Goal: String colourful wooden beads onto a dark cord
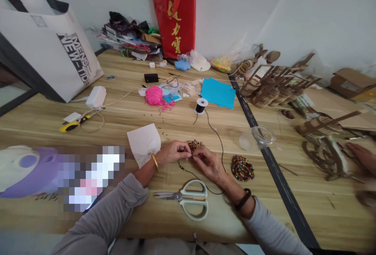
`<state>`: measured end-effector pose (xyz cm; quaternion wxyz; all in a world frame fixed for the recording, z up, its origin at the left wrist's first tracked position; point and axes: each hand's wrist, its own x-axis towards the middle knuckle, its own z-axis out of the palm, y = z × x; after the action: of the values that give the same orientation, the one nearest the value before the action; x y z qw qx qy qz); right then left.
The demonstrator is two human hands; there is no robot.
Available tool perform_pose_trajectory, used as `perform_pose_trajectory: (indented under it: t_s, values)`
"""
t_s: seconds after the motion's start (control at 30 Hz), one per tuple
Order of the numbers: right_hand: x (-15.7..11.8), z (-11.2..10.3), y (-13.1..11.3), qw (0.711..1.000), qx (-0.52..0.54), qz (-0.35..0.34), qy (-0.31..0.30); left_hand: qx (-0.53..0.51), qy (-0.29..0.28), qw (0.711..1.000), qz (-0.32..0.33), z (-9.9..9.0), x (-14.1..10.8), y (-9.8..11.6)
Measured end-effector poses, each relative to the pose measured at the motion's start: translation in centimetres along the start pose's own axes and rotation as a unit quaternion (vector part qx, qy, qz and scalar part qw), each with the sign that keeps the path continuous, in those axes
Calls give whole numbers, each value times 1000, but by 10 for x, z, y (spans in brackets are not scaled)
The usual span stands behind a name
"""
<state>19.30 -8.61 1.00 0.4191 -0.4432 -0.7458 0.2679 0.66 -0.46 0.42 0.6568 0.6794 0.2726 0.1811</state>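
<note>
My left hand (176, 151) and my right hand (208, 163) meet at the fingertips in front of a small pile of mixed beads (194, 144). Both are pinched; the tiny item between them is too small to make out. A black cord (201, 179) with a few beads threaded on it hangs below my fingers and loops round on the right towards a black spool (200, 107). White-handled scissors (188, 197) lie below my hands, blades pointing left. A coiled heap of colourful beads (242, 168) is right of my right wrist. White paper (143, 143) lies beside my left hand.
Pink yarn (154, 95), blue sheets (218, 92) and a clear round container (262, 136) lie further back. A yellow cutter (69, 126) and a pixelated screen (94, 180) are at left. Wooden pieces (274, 86) and another person's hand (362, 155) are at right.
</note>
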Motion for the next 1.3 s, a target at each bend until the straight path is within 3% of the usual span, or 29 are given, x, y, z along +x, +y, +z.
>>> perform_pose_trajectory:
  t_s: [0.43, 0.97, 1.3]
  values:
    - [0, 2, 1, 1000, -19, -13, 5, -36, -9, 999, -16, 1, -1, 5]
    - [-3, 5, 10, 996, 55, 69, 30, -32, 6, 999, -10, 1, -3, 7]
    - [-3, 2, 12, 996, 44, 68, 27, -29, 6, 1000, -7, 0, -3, 8]
